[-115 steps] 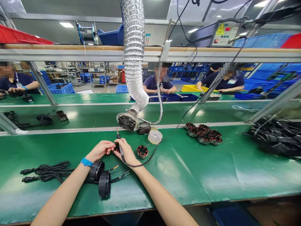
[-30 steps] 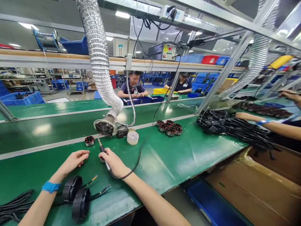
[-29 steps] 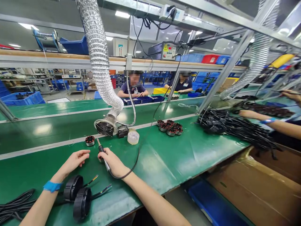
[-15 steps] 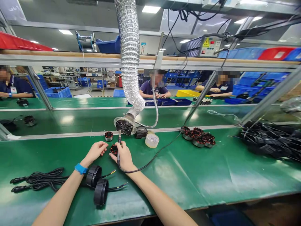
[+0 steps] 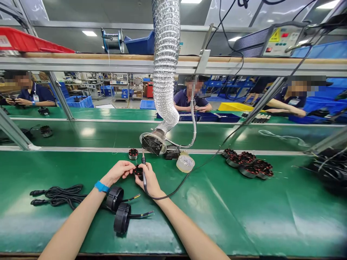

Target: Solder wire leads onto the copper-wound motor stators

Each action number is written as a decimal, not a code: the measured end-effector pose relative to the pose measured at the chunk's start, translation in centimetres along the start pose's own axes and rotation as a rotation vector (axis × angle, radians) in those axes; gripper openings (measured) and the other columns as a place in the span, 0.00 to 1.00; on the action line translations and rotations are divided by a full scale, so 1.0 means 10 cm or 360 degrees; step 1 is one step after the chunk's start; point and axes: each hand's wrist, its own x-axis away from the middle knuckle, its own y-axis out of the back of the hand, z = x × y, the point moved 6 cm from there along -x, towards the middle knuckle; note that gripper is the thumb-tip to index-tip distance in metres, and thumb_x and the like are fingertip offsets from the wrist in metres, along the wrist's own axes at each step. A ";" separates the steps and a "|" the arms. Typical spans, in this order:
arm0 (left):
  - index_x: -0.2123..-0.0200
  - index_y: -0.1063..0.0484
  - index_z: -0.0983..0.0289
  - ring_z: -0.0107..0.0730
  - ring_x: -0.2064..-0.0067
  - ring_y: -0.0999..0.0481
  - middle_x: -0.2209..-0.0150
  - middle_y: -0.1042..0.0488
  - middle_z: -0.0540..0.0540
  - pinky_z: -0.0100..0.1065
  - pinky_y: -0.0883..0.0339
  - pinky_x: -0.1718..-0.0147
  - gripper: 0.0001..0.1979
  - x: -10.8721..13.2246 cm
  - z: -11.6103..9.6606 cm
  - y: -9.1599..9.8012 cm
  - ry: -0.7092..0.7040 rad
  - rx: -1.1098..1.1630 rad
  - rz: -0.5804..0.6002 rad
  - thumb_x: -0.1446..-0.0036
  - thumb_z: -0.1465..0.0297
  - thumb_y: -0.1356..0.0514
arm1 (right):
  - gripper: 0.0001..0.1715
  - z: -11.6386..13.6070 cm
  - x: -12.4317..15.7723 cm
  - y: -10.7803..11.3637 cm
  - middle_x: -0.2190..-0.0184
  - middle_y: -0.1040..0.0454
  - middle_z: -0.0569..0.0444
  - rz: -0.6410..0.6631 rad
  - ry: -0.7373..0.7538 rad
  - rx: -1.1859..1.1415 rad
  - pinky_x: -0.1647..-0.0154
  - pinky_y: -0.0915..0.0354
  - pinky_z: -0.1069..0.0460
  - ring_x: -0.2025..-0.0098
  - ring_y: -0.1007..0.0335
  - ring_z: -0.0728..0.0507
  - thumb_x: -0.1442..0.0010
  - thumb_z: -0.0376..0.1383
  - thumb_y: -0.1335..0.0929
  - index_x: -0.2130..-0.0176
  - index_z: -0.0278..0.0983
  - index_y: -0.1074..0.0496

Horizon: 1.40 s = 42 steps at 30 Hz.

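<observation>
My right hand (image 5: 151, 182) is closed round a soldering iron (image 5: 144, 169), whose tip points up and away, towards the fan hood. The same hand's fingers rest against a motor stator (image 5: 138, 172) with dark windings, partly hidden behind the hand. My left hand (image 5: 119, 173), with a blue band at the wrist, is pinched at the stator's left edge; what its fingertips hold is too small to make out. Another stator (image 5: 133, 154) stands just beyond. Below my left wrist lie two black round housings (image 5: 115, 198) (image 5: 122, 218) with short coloured wire ends and black cables (image 5: 59, 196).
A fan hood (image 5: 153, 143) hangs from a silver duct (image 5: 166, 65) over the green bench. Beside it sits a round translucent container (image 5: 185, 163). Several stators (image 5: 248, 164) are grouped to the right, with a black cable pile (image 5: 330, 171) beyond. The iron's cord (image 5: 180, 186) crosses the bench. People sit opposite.
My left hand has come up to the stator's edge; it was a little apart from it before. The right hand still holds the iron. The whole view has shifted slightly.
</observation>
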 end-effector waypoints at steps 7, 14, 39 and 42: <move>0.62 0.27 0.67 0.24 0.81 0.41 0.82 0.40 0.44 0.27 0.47 0.82 0.25 -0.02 0.07 0.21 -0.0056 -0.0578 -0.0200 0.49 0.50 0.41 | 0.20 -0.03 0.01 0.01 0.52 0.36 0.49 -0.0021 -0.0020 -0.0042 0.55 0.29 0.48 0.58 0.28 0.44 0.43 0.35 0.30 0.51 0.40 0.35; 0.68 0.38 0.62 0.24 0.77 0.43 0.77 0.43 0.45 0.28 0.45 0.77 0.21 -0.01 -0.03 0.04 -0.0220 -0.0392 -0.0011 0.42 0.49 0.46 | 0.20 -0.02 -0.01 0.05 0.52 0.36 0.50 0.0017 -0.0002 -0.0157 0.54 0.30 0.49 0.59 0.28 0.45 0.43 0.32 0.31 0.51 0.41 0.35; 0.73 0.28 0.64 0.29 0.73 0.35 0.74 0.30 0.52 0.30 0.44 0.74 0.16 -0.03 -0.10 0.11 -0.0275 -0.0678 -0.0038 0.44 0.58 0.43 | 0.24 0.07 -0.07 0.18 0.58 0.33 0.53 0.0149 0.0040 -0.0324 0.53 0.33 0.49 0.57 0.31 0.44 0.52 0.29 0.31 0.54 0.41 0.35; 0.70 0.27 0.68 0.20 0.80 0.48 0.78 0.37 0.48 0.28 0.57 0.80 0.20 -0.07 0.03 -0.02 -0.0073 -0.0162 0.0011 0.51 0.54 0.37 | 0.23 0.07 -0.07 0.17 0.58 0.34 0.54 0.0173 0.0045 -0.0334 0.54 0.33 0.50 0.58 0.31 0.45 0.52 0.30 0.31 0.55 0.41 0.34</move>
